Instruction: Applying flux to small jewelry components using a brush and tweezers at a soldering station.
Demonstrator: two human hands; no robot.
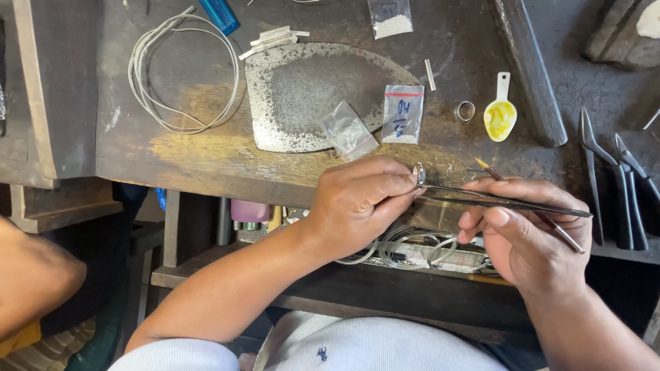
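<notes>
My left hand (361,203) pinches a small silver ring (419,173) between thumb and fingertips at the front edge of the wooden bench (199,148). My right hand (529,230) holds long metal tweezers (509,201) whose tips reach the ring, together with a thin brush (550,227) with a yellow-tipped end. The two hands are close, just in front of the bench edge.
On the bench lie a worn metal plate (302,96), small plastic bags (402,113), another silver ring (465,110), a white spoon with yellow paste (500,113), a coil of white wire (182,72) and pliers (615,185) at right. Wire coils (412,247) fill the tray below.
</notes>
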